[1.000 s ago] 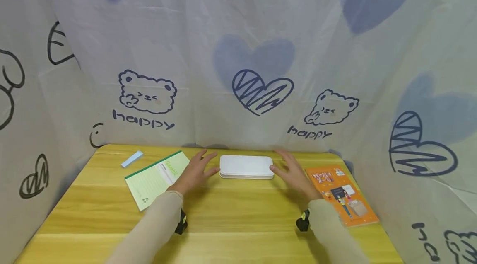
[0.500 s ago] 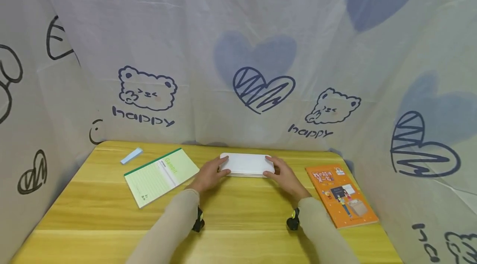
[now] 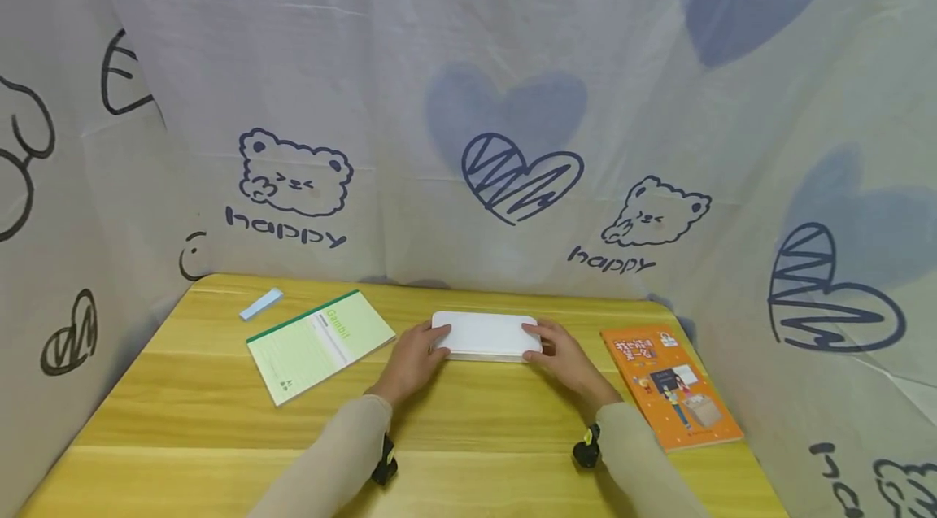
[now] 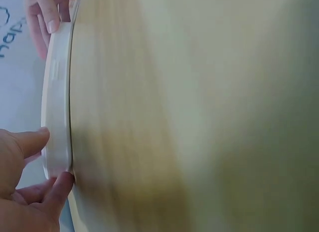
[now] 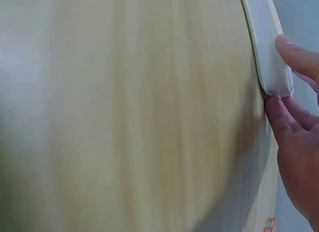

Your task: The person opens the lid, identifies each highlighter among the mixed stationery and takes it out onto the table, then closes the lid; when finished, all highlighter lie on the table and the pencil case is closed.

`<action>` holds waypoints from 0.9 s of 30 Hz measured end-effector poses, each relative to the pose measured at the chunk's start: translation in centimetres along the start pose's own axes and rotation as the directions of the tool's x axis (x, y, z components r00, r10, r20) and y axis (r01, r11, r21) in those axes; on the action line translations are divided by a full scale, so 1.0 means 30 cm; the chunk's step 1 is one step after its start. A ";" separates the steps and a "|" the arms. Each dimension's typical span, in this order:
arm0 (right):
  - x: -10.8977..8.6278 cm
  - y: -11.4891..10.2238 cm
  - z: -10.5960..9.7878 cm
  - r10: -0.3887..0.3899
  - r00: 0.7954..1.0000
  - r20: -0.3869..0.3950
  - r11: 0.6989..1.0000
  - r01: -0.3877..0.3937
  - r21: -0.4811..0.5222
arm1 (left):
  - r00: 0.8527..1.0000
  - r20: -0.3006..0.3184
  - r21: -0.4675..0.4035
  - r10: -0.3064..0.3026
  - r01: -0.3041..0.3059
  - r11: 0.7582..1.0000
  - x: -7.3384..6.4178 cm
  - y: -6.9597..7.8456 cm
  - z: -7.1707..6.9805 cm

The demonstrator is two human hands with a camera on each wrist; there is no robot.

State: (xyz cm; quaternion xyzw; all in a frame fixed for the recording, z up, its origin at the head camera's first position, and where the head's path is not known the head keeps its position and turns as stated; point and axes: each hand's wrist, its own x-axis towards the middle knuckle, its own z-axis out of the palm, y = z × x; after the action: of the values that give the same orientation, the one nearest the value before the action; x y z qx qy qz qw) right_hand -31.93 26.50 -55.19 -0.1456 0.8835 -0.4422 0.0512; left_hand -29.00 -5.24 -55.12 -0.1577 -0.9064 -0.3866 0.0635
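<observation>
A white flat rectangular case (image 3: 489, 334) with rounded corners lies on the table in the middle of the head view, long side toward me. My left hand (image 3: 411, 359) grips its left end. In the left wrist view that thumb (image 4: 35, 141) presses the upper edge while fingertips (image 4: 61, 184) sit low at the end, by the tabletop. The opposite end is held by my right hand (image 3: 567, 363). The right wrist view shows the right thumb (image 5: 294, 53) on the case's upper side and fingers (image 5: 279, 115) curled at its end. The case looks closed.
Left of the case lies a light green notebook (image 3: 322, 347) with a dark green edge. A small pale blue bar (image 3: 261, 304) rests beyond it. An orange book (image 3: 673, 388) lies on the right. A printed cloth curtain (image 3: 410, 128) surrounds the wooden table (image 3: 483, 437).
Both hands came inward from beside the white case and took hold of its two ends. Since then, the case has shifted slightly toward me. Notebook, blue bar and book stay put.
</observation>
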 end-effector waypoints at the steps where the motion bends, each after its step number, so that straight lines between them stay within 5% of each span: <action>1: -0.011 0.002 -0.001 0.004 1.000 0.003 1.000 -0.004 0.007 | 1.000 0.001 -0.003 0.000 0.000 1.000 -0.011 0.003 0.000; 7: -0.078 -0.012 0.014 0.018 0.999 0.029 0.998 -0.019 0.054 | 1.000 -0.005 -0.018 -0.004 0.004 1.000 -0.094 0.022 -0.024; 12: -0.131 -0.029 0.036 -0.046 0.996 0.080 0.996 0.040 0.075 | 0.999 0.022 -0.029 -0.037 0.037 0.999 -0.176 0.026 -0.060; 27: -0.197 -0.140 0.161 -0.131 0.970 0.203 0.983 0.101 0.155 | 0.993 0.071 -0.100 -0.094 0.101 0.990 -0.371 -0.049 -0.226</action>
State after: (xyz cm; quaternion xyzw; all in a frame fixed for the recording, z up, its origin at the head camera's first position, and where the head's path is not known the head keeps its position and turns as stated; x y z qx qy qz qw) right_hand -24.35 22.21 -54.99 -0.2395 0.8289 -0.4887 0.1298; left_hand -19.05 -13.72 -54.06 -0.1289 -0.8935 -0.4301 0.0060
